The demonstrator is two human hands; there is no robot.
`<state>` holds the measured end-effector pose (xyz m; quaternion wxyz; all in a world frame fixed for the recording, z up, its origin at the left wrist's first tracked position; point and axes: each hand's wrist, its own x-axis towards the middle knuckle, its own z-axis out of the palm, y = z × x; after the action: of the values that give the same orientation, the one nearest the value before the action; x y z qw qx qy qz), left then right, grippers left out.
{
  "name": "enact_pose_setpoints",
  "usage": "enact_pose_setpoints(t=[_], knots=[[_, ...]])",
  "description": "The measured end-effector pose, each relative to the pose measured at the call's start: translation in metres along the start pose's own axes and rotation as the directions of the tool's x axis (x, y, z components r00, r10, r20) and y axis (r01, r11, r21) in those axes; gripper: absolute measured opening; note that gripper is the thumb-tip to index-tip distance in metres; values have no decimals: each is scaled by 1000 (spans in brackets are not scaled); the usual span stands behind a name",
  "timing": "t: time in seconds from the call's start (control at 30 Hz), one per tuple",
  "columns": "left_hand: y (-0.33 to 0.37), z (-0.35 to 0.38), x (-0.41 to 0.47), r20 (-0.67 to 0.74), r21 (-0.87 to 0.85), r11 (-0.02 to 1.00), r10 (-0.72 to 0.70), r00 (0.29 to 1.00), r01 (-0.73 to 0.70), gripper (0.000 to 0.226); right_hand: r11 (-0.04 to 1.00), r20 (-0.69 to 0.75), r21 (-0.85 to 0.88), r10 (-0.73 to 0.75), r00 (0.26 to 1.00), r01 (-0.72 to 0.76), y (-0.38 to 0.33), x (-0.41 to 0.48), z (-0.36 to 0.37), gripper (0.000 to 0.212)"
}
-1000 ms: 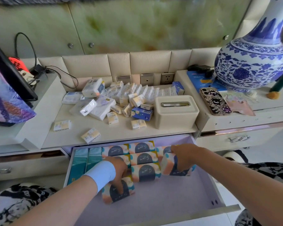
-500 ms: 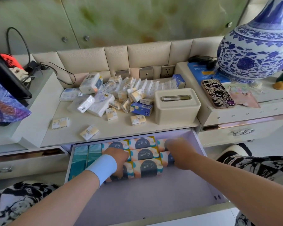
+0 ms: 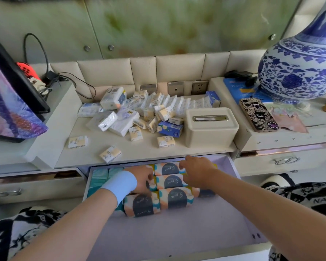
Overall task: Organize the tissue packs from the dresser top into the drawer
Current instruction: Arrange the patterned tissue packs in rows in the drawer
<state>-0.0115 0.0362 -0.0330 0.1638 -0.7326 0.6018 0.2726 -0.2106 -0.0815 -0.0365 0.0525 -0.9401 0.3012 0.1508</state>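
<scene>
Many tissue packs (image 3: 132, 113) litter dresser top (image 3: 83, 151) (drawer (image 3: 177, 232) open); hand grips unclear.

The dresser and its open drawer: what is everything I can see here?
S-pure tissue packs: at least five, orange, white and dark blue, in rows at the back of the drawer.
Teal packs: a few, back left of the drawer.
Drawer: one, pale lilac inside, pulled open, front part bare.
Small Face packs: many, cream and yellow, scattered on the dresser top.
Larger white packs: several, piled at the back left of the dresser top.
Blue box: one, left of the tissue box.
Tissue box: one, cream, right side of the dresser top.
Phone: one, patterned case, raised shelf on the right.
Vase: one, blue and white, far right.
Left hand: light blue wristband, on the packs.
Right hand: on the back rows.
</scene>
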Motion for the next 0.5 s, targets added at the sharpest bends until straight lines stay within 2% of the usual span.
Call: enact_pose_setpoints(t=[0.07, 0.17, 0.27, 0.37, 0.5], knots=[[-8, -18, -2, -95, -176, 984, -14, 995, -3, 37, 993, -62, 118, 18, 998, -11, -11, 7, -15, 37], [-33, -49, -4, -280, -316, 948, -73, 957, -21, 27, 962, -127, 271, 55, 990, -18, -23, 22, -42, 30], [-66, -71, -3, -388, -430, 902, -156, 908, -29, 20, 918, -194, 397, 91, 977, -7, -31, 46, -69, 25], [-96, -86, 3, -508, -434, 901, -222, 832, -24, 17, 885, -218, 466, 113, 969, 2, -43, 81, -93, 23], [-131, -106, 26, -646, -290, 956, -232, 727, 46, 37, 897, -258, 440, 89, 962, 35, -64, 142, -116, 29]])
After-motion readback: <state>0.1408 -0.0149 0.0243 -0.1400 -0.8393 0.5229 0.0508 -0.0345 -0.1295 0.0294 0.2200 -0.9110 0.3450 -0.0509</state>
